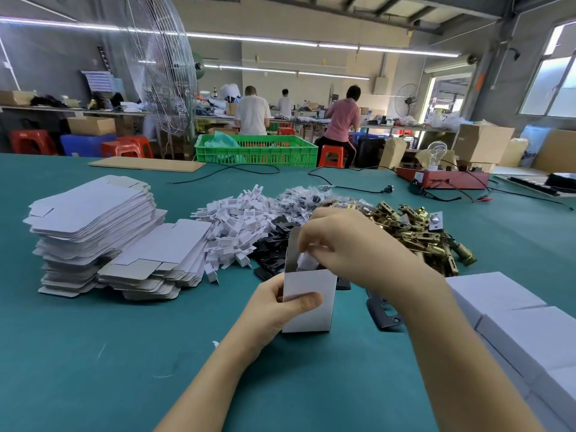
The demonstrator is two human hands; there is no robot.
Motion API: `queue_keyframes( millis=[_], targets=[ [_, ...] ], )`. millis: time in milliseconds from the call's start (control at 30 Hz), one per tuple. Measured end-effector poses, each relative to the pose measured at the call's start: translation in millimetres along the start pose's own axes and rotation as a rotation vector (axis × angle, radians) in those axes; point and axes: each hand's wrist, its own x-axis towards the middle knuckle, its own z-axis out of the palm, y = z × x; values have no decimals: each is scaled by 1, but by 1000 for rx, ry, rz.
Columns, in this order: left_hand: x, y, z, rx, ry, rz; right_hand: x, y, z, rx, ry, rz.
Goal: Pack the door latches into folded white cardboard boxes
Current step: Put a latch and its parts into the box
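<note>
The matte white cardboard box (308, 302) stands upright, mouth up, gripped by the left hand (274, 310); the right hand (346, 244) pinches a white card insert (307, 260) into it.

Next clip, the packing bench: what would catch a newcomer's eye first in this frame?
Dead centre, the left hand grips an upright open white box on the green table while the right hand pinches a white piece at its mouth. Behind them lies a pile of brass latches, right of centre, with a tall stack of flat box blanks on the left. Closed white boxes sit at the right edge.
</note>
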Motion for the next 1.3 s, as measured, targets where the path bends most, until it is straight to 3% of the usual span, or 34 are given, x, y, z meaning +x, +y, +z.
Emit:
queue_keyframes(
  millis=[367, 567, 700, 833, 967, 1300],
  targets=[
    [0, -1, 0, 23, -16, 22, 1, 2, 12, 203, -100, 43],
    [-1, -2, -1, 20, -17, 7, -16, 25, -19, 420, 88, 144],
    [-1, -1, 0, 20, 23, 16, -34, 62, -30, 421, 163, 367],
    [-2, 0, 2, 18, 37, 27, -48, 103, -20, 168, -172, 660],
    [-1, 0, 1, 7, 37, 31, -56, 125, -6, 194, -454, 822],
    [1, -1, 1, 1, 37, 21, -46, 129, 31, 245, -500, 912]
  ],
)
